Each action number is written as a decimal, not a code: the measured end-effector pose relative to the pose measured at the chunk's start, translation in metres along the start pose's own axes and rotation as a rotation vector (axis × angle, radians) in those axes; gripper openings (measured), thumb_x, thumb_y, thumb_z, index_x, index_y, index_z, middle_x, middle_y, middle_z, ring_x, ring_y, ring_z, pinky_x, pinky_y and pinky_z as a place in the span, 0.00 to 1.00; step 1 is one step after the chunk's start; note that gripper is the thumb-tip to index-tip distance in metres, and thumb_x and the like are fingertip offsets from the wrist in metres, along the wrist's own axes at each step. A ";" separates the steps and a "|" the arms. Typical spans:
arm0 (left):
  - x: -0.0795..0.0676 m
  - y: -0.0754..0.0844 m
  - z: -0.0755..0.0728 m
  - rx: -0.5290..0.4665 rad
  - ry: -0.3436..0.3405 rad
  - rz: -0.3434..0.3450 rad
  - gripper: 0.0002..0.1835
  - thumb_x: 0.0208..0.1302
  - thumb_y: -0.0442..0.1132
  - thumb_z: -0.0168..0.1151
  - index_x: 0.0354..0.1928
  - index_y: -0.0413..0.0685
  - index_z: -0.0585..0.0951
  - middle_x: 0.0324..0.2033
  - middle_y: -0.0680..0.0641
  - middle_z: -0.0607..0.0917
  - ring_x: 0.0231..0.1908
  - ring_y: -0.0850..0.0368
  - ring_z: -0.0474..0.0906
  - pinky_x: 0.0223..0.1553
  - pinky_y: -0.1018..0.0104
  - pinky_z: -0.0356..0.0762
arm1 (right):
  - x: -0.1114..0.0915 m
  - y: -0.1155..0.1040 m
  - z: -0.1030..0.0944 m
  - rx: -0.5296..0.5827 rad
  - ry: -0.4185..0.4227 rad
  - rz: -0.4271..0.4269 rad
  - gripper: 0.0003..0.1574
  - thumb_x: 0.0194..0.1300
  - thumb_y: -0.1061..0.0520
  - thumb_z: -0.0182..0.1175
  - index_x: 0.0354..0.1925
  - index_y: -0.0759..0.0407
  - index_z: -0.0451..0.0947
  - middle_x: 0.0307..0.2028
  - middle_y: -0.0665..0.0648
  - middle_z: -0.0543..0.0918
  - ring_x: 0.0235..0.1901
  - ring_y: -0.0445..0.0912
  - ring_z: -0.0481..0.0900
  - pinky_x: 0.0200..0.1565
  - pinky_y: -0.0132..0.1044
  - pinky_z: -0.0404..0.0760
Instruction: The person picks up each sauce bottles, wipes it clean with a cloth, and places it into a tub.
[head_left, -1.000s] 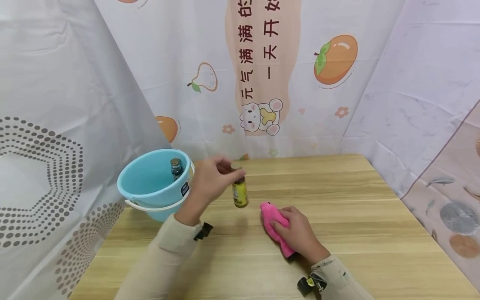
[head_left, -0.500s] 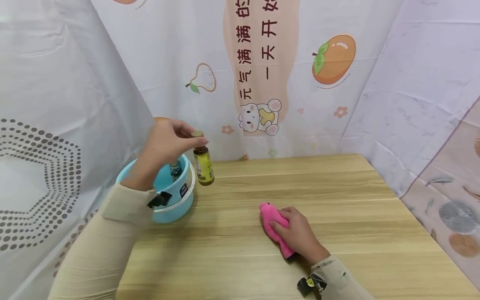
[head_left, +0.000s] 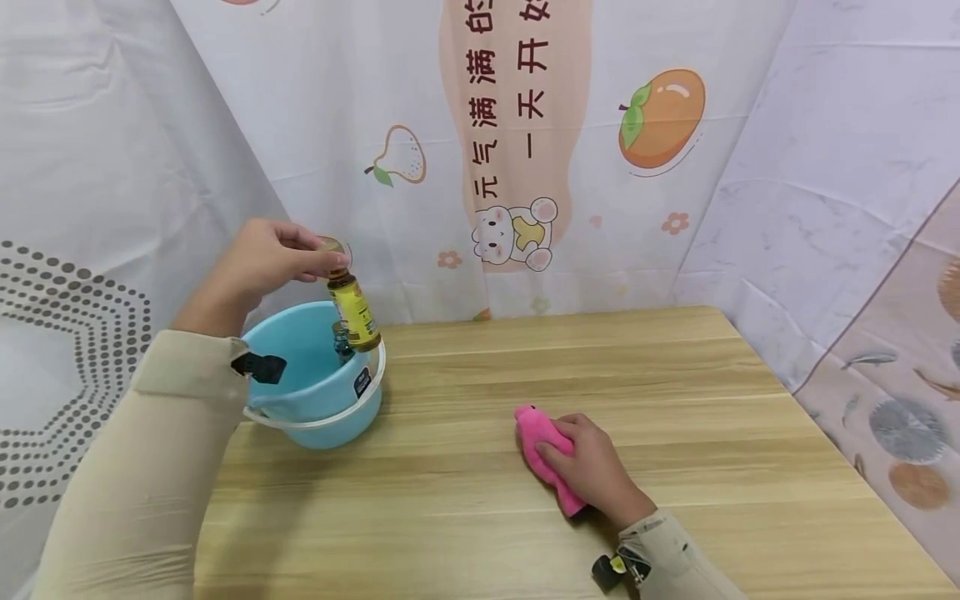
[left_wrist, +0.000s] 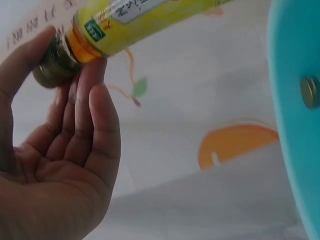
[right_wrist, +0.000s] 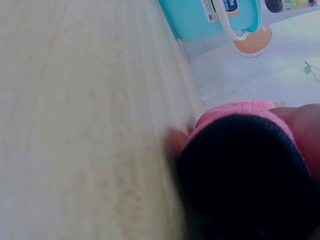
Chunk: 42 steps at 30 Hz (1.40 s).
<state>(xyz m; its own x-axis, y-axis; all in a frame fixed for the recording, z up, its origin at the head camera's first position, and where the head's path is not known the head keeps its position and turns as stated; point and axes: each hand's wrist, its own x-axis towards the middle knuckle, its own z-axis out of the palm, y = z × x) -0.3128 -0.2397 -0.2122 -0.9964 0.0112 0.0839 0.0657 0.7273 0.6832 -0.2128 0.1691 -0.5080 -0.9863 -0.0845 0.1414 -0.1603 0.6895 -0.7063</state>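
By its cap, my left hand [head_left: 273, 258] pinches a small glass bottle [head_left: 354, 312] with a yellow label. The bottle hangs tilted over the right rim of a light blue bucket [head_left: 300, 412]. Inside the bucket stands another small dark bottle [head_left: 341, 343] with a metal cap [left_wrist: 311, 92], partly hidden by the held one. My right hand [head_left: 592, 467] grips a pink plush toy [head_left: 542, 450] low at the table, with a small black spot near its far tip. In the right wrist view, a dark end of the pink toy [right_wrist: 235, 107] fills the foreground.
The wooden table [head_left: 450, 517] carries the bucket at its back left. The bucket's white handle [head_left: 315, 423] hangs down its front. A printed curtain [head_left: 420, 233] closes off the back, with more cloth along both sides.
My left hand has carried the yellow-labelled bottle leftward and up from above the table's middle to over the bucket rim. My right hand holds the plush toy in the same place.
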 end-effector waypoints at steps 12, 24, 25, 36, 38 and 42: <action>0.026 -0.058 -0.015 -0.014 -0.025 -0.087 0.38 0.50 0.71 0.75 0.51 0.47 0.87 0.35 0.57 0.90 0.38 0.57 0.86 0.41 0.67 0.86 | 0.000 0.001 0.000 0.004 0.004 -0.006 0.24 0.64 0.48 0.73 0.53 0.61 0.87 0.53 0.59 0.83 0.48 0.50 0.83 0.49 0.46 0.86; 0.034 -0.095 -0.003 0.025 -0.076 -0.250 0.50 0.48 0.76 0.72 0.64 0.45 0.79 0.57 0.40 0.85 0.60 0.34 0.79 0.63 0.31 0.74 | -0.001 0.000 -0.003 0.015 -0.009 0.020 0.25 0.65 0.47 0.72 0.54 0.60 0.86 0.54 0.58 0.83 0.48 0.49 0.83 0.50 0.47 0.86; 0.034 -0.098 -0.002 0.018 -0.083 -0.260 0.51 0.48 0.76 0.73 0.64 0.45 0.79 0.59 0.39 0.84 0.60 0.34 0.78 0.63 0.31 0.74 | -0.001 0.000 -0.003 0.016 -0.010 0.018 0.25 0.65 0.47 0.72 0.54 0.59 0.86 0.54 0.59 0.83 0.48 0.49 0.83 0.50 0.47 0.86; 0.035 -0.122 0.011 0.042 -0.120 -0.294 0.42 0.55 0.69 0.74 0.60 0.42 0.81 0.63 0.34 0.80 0.60 0.34 0.80 0.62 0.32 0.76 | 0.000 0.001 -0.001 0.019 0.001 0.014 0.23 0.65 0.47 0.73 0.53 0.59 0.87 0.53 0.58 0.84 0.49 0.50 0.83 0.52 0.48 0.86; 0.036 -0.125 0.013 0.040 -0.119 -0.290 0.41 0.56 0.68 0.74 0.59 0.41 0.81 0.62 0.34 0.81 0.58 0.34 0.81 0.61 0.34 0.77 | -0.001 0.000 -0.002 0.023 0.001 0.011 0.23 0.65 0.47 0.73 0.52 0.59 0.87 0.53 0.58 0.84 0.48 0.50 0.83 0.51 0.47 0.86; 0.036 -0.130 0.018 0.049 -0.125 -0.291 0.38 0.57 0.66 0.74 0.56 0.41 0.83 0.59 0.34 0.83 0.55 0.35 0.83 0.60 0.35 0.79 | -0.001 0.000 -0.002 0.023 0.001 0.010 0.23 0.65 0.47 0.73 0.52 0.59 0.87 0.53 0.58 0.83 0.48 0.49 0.83 0.50 0.47 0.86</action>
<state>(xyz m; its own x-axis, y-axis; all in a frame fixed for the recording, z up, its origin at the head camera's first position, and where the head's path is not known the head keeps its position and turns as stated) -0.3586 -0.3210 -0.3111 -0.9720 -0.1201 -0.2020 -0.2228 0.7446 0.6292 -0.2118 0.1707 -0.5069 -0.9878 -0.0767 0.1352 -0.1513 0.6737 -0.7233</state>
